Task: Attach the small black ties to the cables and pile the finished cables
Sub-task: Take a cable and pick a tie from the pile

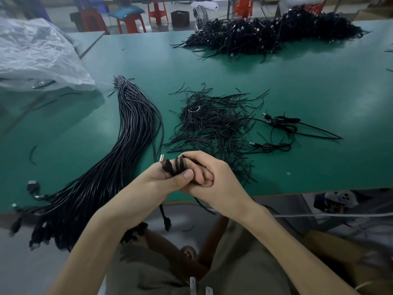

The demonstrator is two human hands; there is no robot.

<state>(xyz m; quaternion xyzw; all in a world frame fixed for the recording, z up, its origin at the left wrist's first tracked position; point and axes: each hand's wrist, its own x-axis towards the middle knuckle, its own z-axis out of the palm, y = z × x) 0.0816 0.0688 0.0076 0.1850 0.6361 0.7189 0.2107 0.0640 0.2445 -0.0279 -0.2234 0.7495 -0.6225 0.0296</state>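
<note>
Over the near edge of the green-topped work surface [276, 81], both grips meet around one coiled black USB cable [178, 165]. The left grip [168, 177] is clenched on the coil, thumb pressed across the loops, and the silver plug end pokes out of the fist toward 11 o'clock. The right grip [214, 177] curls over the coil's other side, fingers folded in against the left thumb, grasping the same cable; whether a tie is pinched inside, I cannot tell. A black tail drops below the grips past the surface edge, with a plug at its end.

At 12 o'clock, just beyond the grips, lies the loose heap of thin black wire ties [212, 124], strands splayed every way. At 2 o'clock, beside that heap, two small coiled black cables [280, 122] lie flat on the surface, long thin ends trailing toward 3 o'clock. At 10 o'clock, the thick bundle of long black cables [131, 135] runs from a bound tip far up the surface down to 8 o'clock, its plug ends spilling over the near edge. Far off at 1 o'clock sits the big dark mound of coiled black cables [272, 33]. Far out at 10 o'clock, a crumpled clear plastic bag [36, 50] rests on the surface. Past the far edge stand red plastic stools [157, 9].
</note>
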